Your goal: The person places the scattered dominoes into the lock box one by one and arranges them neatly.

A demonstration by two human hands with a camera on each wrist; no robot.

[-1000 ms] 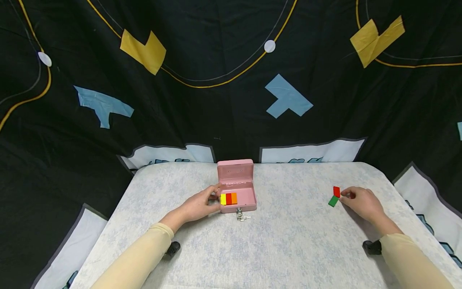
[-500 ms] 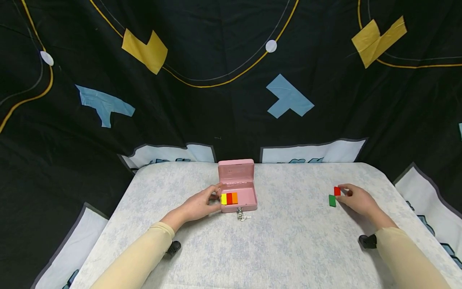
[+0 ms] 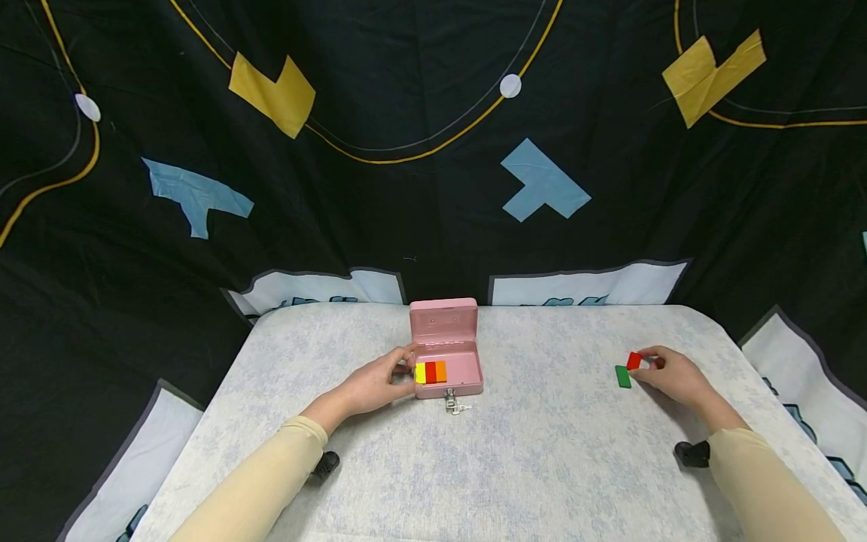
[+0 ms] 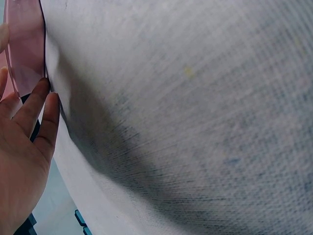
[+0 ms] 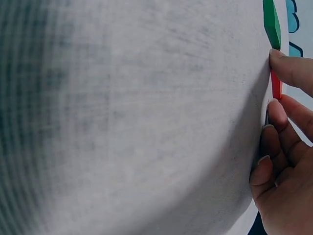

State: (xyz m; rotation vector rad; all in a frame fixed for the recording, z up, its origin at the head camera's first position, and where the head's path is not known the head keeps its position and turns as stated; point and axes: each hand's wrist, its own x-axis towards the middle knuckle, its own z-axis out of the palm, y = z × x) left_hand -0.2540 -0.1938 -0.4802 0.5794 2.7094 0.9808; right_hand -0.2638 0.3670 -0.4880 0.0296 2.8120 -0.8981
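Observation:
A pink cash box (image 3: 463, 367) stands at the far middle of the table, its lid raised. Inside, along its left side, lie a yellow block (image 3: 421, 373), a red one and an orange one, side by side. My left hand (image 3: 369, 385) is at the box's left wall, fingertips touching it; the left wrist view shows mostly straight fingers. On the right, my right hand (image 3: 679, 374) pinches a small flat red block (image 3: 634, 360) between thumb and index finger. A flat green block (image 3: 623, 376) lies just nearer and left, at the red block's corner.
A small lock with keys (image 3: 452, 403) hangs at the box's front. The pale patterned table (image 3: 528, 452) fills the space between the hands. A black curtain (image 3: 433, 226) with taped shapes rises behind the table's far edge.
My right hand has shifted slightly left. The red block has tilted, its top now leaning right. The green block has turned from slanted to nearly upright. My left hand stays at the box.

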